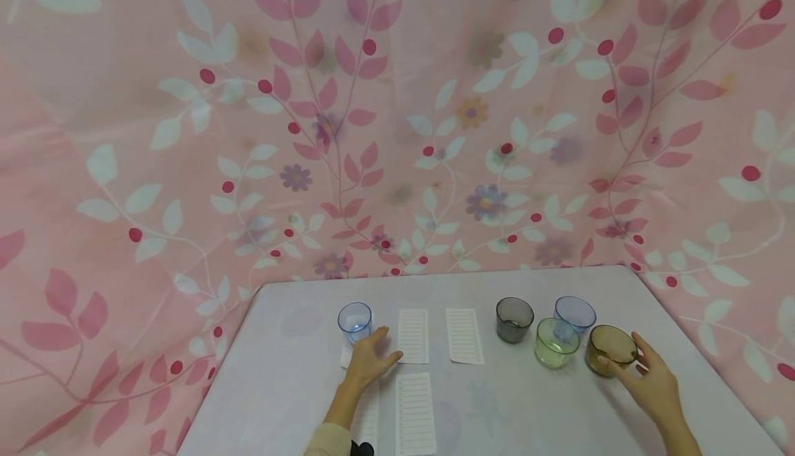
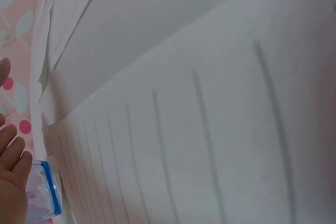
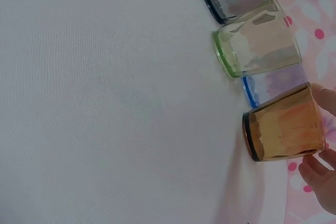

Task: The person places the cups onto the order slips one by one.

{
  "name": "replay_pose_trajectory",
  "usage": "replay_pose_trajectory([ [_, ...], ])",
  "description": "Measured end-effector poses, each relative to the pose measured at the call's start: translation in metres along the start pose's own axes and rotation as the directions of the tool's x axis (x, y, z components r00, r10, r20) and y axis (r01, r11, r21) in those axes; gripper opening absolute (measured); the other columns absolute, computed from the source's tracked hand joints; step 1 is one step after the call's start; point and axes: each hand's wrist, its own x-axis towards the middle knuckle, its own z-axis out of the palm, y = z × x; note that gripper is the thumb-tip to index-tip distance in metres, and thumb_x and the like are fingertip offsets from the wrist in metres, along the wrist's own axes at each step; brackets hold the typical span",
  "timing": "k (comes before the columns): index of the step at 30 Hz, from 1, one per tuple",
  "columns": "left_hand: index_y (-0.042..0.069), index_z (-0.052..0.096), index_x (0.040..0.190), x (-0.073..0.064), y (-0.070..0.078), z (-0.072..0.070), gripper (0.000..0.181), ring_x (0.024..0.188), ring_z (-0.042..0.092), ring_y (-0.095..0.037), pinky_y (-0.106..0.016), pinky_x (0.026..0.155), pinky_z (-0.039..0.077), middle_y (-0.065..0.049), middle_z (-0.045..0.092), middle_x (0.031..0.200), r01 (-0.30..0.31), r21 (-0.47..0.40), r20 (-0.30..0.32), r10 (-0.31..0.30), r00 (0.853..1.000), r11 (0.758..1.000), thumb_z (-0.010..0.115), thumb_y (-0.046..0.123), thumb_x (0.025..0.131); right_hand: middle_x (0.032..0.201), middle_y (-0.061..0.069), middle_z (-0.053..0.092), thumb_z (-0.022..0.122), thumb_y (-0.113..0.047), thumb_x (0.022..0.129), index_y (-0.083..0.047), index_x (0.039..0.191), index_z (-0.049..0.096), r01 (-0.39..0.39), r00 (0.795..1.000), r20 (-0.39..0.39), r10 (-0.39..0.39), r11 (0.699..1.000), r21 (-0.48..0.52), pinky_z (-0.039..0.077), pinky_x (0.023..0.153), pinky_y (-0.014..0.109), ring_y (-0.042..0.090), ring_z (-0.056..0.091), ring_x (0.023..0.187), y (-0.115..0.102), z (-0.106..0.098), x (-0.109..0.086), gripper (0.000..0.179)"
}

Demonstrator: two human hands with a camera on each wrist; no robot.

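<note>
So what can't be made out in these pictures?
Head view: part of the near-left paper strip, hidden by the left forearm.
Head view: the dark object, cut off by the bottom edge.
Left wrist view: much of the left hand, cut off by the left edge; it partly hides the blue glass.
Right wrist view: the right hand's palm, cut off by the right edge.

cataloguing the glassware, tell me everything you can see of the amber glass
The amber glass is a see-through, brownish tumbler with a round open rim and darker base. It looks empty and upright, rightmost in the head view, near the green glass. The right hand holds it near the rim, thumb and fingers on different sides; whether it touches the table is unclear.
</note>
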Motion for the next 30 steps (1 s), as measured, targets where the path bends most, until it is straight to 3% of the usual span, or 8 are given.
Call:
replay_pose_trajectory([
  [7,-0.013,0.055,0.119,0.005,-0.002,0.005,0.064,0.116,0.052,-0.045,-0.051,0.098,0.043,-0.032,0.055,0.122,0.055,0.057,0.105,-0.061,0.993,0.997,0.078,0.023,0.072,0.128,0.045,0.039,0.075,-0.021,0.078,0.017,0.138,0.027,-0.01,1.0,-0.005,0.01,1.0,0.028,0.025,0.062,-0.008,0.058,0.048,0.104,0.001,0.004,-0.002,0.086],
  [14,-0.014,0.051,0.125,0.01,-0.004,0.01,0.066,0.124,0.044,-0.046,-0.052,0.104,0.036,-0.033,0.05,0.129,0.094,0.085,0.203,-0.109,0.973,0.992,0.075,0.023,0.076,0.127,0.045,0.039,0.074,-0.021,0.079,0.018,0.138,0.025,-0.02,1.0,-0.003,0.02,0.999,0.051,0.025,0.064,-0.008,0.057,0.046,0.105,-0.001,0.005,-0.002,0.086],
  [20,-0.016,0.047,0.127,0.01,-0.006,0.013,0.066,0.127,0.038,-0.049,-0.056,0.105,0.032,-0.035,0.045,0.131,0.084,0.139,0.281,-0.121,0.952,0.987,0.07,0.024,0.08,0.128,0.045,0.038,0.074,-0.021,0.08,0.019,0.137,0.025,-0.025,1.0,0.004,0.025,0.999,0.047,0.026,0.063,-0.008,0.058,0.046,0.105,-0.001,0.005,-0.001,0.086],
  [30,-0.018,0.045,0.128,0.013,-0.007,0.018,0.064,0.131,0.033,-0.048,-0.055,0.108,0.027,-0.036,0.04,0.135,0.07,0.161,0.315,-0.119,0.941,0.984,0.067,0.022,0.083,0.129,0.045,0.038,0.074,-0.022,0.081,0.019,0.138,0.025,-0.035,0.999,0.01,0.035,0.998,0.05,0.027,0.063,-0.008,0.057,0.045,0.106,0.0,0.006,0.0,0.085],
])
